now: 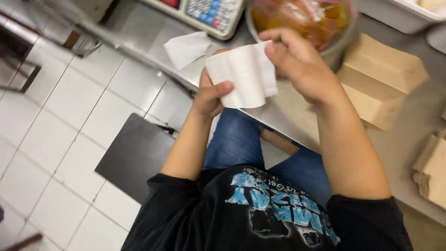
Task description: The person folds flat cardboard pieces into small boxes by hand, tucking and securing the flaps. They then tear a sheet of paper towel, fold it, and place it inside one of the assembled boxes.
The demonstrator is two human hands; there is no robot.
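A white folded paper sheet (244, 74) with pleat-like creases is held between both of my hands over the edge of a steel counter (297, 116). My left hand (210, 95) grips its lower left corner with the thumb on top. My right hand (299, 62) pinches its upper right edge with the fingers curled over it. I am seated, with blue jeans and a black printed shirt below the counter edge.
A round metal bowl (341, 44) with orange-yellow food under plastic wrap stands just behind my right hand. Brown paper bags (378, 79) lie to the right, more (432, 172) at the far right. A weighing scale (204, 14), a white tissue (186, 49), a dark stool (134, 155) and tiled floor lie left.
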